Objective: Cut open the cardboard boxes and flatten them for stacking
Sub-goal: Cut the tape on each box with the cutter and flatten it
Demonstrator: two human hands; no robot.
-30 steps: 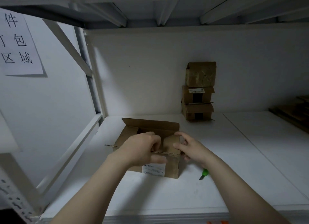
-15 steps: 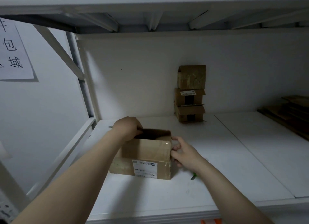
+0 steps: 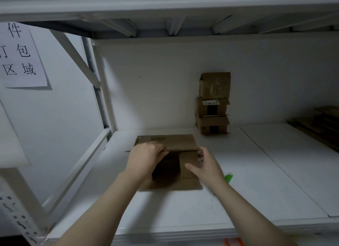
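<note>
White shelf (image 3: 256,172) | left hand (image 3: 145,157) grips opened box (image 3: 174,142) top edge | right hand (image 3: 207,168) pinches its right flap

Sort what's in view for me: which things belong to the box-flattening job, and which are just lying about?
Job in hand:
- open box, gripped by left hand and right hand
- stack of three boxes
- green-handled tool, probably the cutter
- flattened cardboard pile

Lying about:
- paper sign on the wall
- orange item at the bottom edge
</note>
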